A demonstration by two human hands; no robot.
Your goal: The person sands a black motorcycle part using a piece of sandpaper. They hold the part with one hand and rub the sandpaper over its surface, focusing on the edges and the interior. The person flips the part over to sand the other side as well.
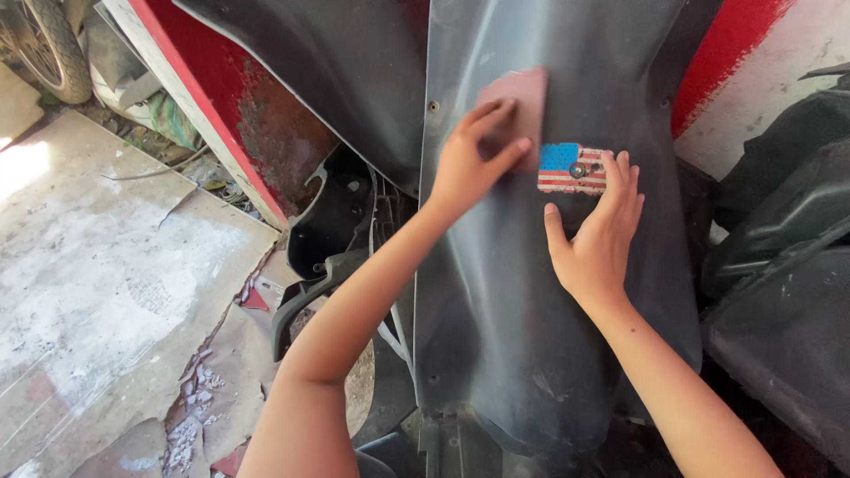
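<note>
Sandpaper [518, 102], half hidden under the left hand's [469, 164] flat fingers, presses the upright grey scooter panel [496, 301], right hand [595, 235] spread open below a flag sticker [567, 168], above cracked concrete floor [115, 274].

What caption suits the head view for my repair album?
Left hand presses sandpaper against a dark plastic scooter panel; right hand steadies it beside a flag sticker.
</note>
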